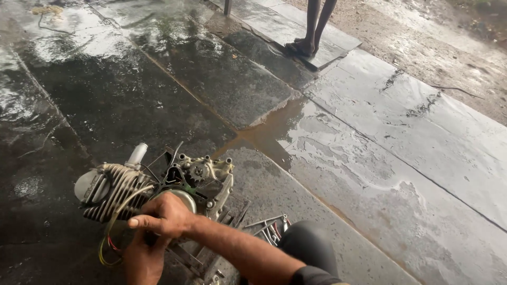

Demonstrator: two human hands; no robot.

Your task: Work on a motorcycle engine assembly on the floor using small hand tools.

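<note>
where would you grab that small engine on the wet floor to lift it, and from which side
Probably the finned cylinder of the engine, from above: it lies on its side, and the ribs give fingers purchase on wet metal. A second hold on the crankcase would steady it. The right hand and left hand cover the middle, beside loose wires.

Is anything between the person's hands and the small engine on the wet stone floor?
Nothing visible. The right hand already rests on the engine, beside its finned cylinder. The left hand is lower, against the engine's near side by the yellow and red wires. Whether either hand is gripping a part is unclear.
</note>
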